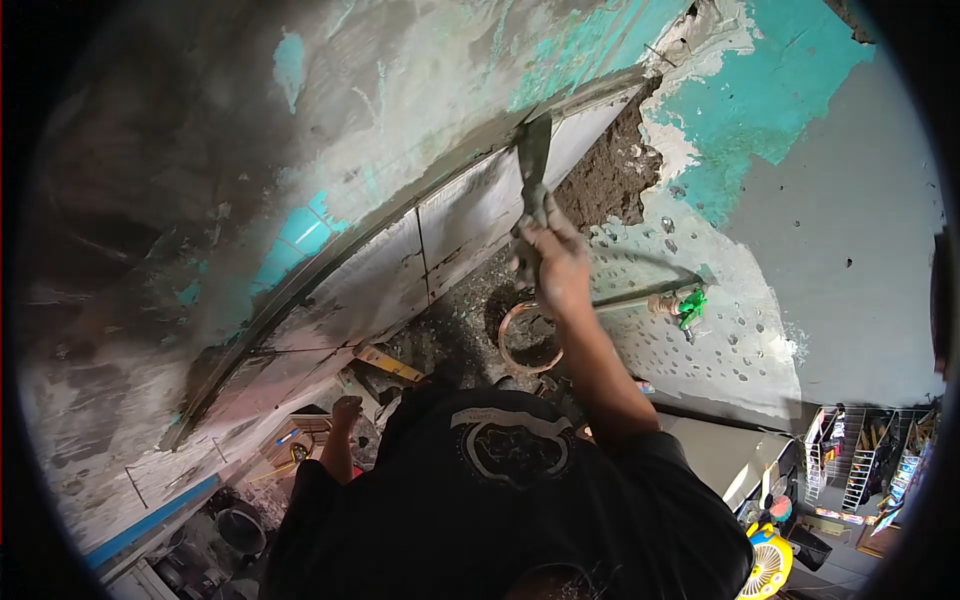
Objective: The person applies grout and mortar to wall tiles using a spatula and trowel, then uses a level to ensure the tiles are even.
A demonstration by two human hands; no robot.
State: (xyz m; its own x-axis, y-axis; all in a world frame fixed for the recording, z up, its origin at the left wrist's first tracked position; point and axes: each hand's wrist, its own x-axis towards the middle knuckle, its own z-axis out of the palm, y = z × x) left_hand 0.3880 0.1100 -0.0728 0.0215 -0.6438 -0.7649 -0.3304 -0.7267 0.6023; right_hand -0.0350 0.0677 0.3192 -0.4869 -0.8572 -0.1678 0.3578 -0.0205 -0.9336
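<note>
**Right hand raises a flat trowel to the upper edge of white tiles**

Seen from the wearer's head, looking down past a black T-shirt, a person works at a stained, peeling wall. The step in hand looks like dressing the grey strip that runs along the top of the tiles: the trowel's blade tip is at this strip and appears to touch it, near the end beside a rough brown patch of broken wall. The next move seems to call for light, even pressure, with the blade guided along the strip without scraping the tile faces.

The right arm is extended forward and slightly inward, elbow only gently bent. The right hand, smeared with grey, has its fingers wrapped round the trowel's handle, the blade pointing away from the body. The left hand is held lower and well apart from the tool, elbow bent, fingers curled in; whether it grips anything cannot be told. Near it lies a yellow bar. Beyond the right forearm, a green-handled tap stands out before the pitted plaster.
</note>
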